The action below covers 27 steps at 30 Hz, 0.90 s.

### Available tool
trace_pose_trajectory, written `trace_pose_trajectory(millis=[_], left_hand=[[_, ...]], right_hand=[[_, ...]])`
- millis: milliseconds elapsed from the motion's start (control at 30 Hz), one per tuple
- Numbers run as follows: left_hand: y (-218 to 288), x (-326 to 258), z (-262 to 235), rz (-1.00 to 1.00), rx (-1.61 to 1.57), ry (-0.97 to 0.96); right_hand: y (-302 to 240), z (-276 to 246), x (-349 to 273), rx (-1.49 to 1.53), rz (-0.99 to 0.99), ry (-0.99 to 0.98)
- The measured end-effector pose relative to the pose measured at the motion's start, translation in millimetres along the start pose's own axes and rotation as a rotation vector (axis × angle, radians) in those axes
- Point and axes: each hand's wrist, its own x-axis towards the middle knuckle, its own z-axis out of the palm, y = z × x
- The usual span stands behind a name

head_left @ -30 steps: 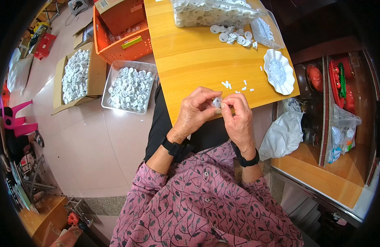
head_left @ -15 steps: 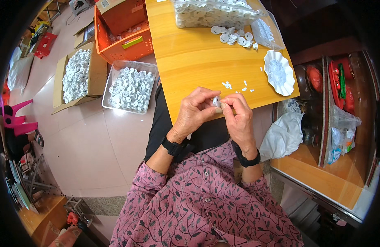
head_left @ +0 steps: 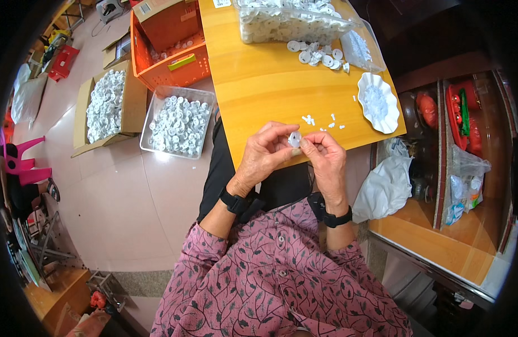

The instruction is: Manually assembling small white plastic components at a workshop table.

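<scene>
A small round white plastic disc [head_left: 294,139] with a dark spot near its middle is held over the table's near edge. My left hand [head_left: 264,150] pinches it between thumb and fingertips, its flat face turned up. Close against the disc's right side, my right hand [head_left: 327,160] has thumb and forefinger pressed together; what sits between them is hidden. Just beyond my fingers, several tiny white plastic pegs [head_left: 308,120] lie scattered on the yellow wooden table [head_left: 270,84]. A scalloped white dish [head_left: 387,124] of small pale pieces stands at the table's right edge.
A clear bin [head_left: 292,31] of white discs stands at the table's far side, with loose discs [head_left: 318,55] before it. On the floor at left are a clear tub [head_left: 177,126], a cardboard box [head_left: 104,106] and an orange crate [head_left: 175,73]. Open shelving [head_left: 433,241] borders the right.
The disc has turned from nearly edge-on to show its flat face. Both hands stay close together at the table edge, the right shifted slightly. The view has moved a little.
</scene>
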Motion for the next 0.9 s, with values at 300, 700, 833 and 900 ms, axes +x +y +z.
trace_pose_trajectory(millis=[300,700,833,900], left_hand=[[7,0,3,0.033,-0.052,0.009],[31,-19,-34,0.053,-0.161,0.135],[43,-21,-64,0.072,-0.139,0.363],[49,-17,-80,0.097,-0.218,0.520]], right_hand=[[-3,4,0,0.130,0.057,-0.002],[-1,14,-13,0.058,0.079,0.007],[3,11,-17,-0.040,0.029,0.001],[12,7,-18,-0.064,-0.010,0.010]])
